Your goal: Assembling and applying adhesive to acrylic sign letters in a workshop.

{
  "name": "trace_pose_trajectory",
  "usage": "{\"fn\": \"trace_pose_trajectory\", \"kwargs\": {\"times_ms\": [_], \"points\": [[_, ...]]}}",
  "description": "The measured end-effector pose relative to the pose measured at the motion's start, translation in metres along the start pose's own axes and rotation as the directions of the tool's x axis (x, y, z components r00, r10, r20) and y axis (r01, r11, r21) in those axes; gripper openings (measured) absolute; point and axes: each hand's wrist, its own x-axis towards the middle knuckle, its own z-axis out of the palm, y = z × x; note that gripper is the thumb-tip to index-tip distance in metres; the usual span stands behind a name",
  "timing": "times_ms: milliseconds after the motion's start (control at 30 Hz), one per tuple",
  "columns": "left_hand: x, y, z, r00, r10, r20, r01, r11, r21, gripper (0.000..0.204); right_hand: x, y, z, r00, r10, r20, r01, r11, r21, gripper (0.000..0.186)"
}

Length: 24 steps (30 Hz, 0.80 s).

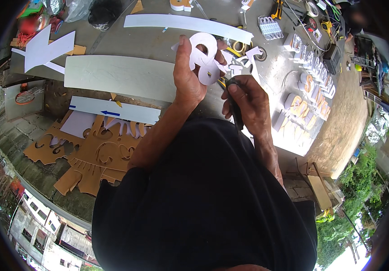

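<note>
My left hand [188, 81] grips a flat white letter-like cut-out [199, 57] with rounded loops and openings, thumb along its left edge and fingers behind its right side. Just below and to the right, my right hand [254, 104] is closed around a slim black-handled tool [235, 107]. The tool's exact kind cannot be told, and its upper end comes close to the cut-out without clear contact. Small white scraps [235, 69] and a tape roll [260, 53] lie on the table beyond my hands.
Long white strips [176, 21] and a pale panel [117, 74] lie to the left and back. Raised white letters [300, 106] stand at the right near a string of light modules [270, 28]. Brown cut cardboard [99, 153] is low on the left. Another person [359, 20] is at the far right.
</note>
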Motion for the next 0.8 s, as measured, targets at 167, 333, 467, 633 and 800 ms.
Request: {"fn": "trace_pose_trajectory", "kwargs": {"times_ms": [167, 333, 467, 633, 800], "points": [[-0.005, 0.001, 0.006, 0.997, 0.016, 0.078, -0.016, 1.000, 0.004, 0.070, 0.005, 0.008, 0.020, 0.916, -0.392, -0.082, 0.298, 0.803, -0.516, 0.012], [-0.007, 0.002, 0.011, 1.000, 0.016, -0.011, -0.014, 0.989, 0.147, 0.088, 0.007, 0.012, 0.024, 0.835, -0.551, -0.003, 0.393, 0.598, -0.699, 0.018], [-0.009, 0.000, 0.009, 0.999, 0.046, -0.008, -0.045, 0.989, 0.142, 0.088, 0.007, 0.011, 0.029, 0.810, -0.587, 0.006, 0.399, 0.544, -0.738, 0.017], [-0.010, -0.007, 0.002, 0.992, 0.108, 0.059, -0.121, 0.948, 0.293, 0.088, 0.005, 0.011, 0.036, 0.829, -0.559, -0.036, 0.346, 0.562, -0.752, 0.015], [-0.009, -0.010, -0.007, 0.997, 0.056, 0.059, -0.071, 0.954, 0.290, 0.087, 0.009, 0.021, 0.036, 0.859, -0.508, -0.064, 0.345, 0.668, -0.659, 0.013]]}}
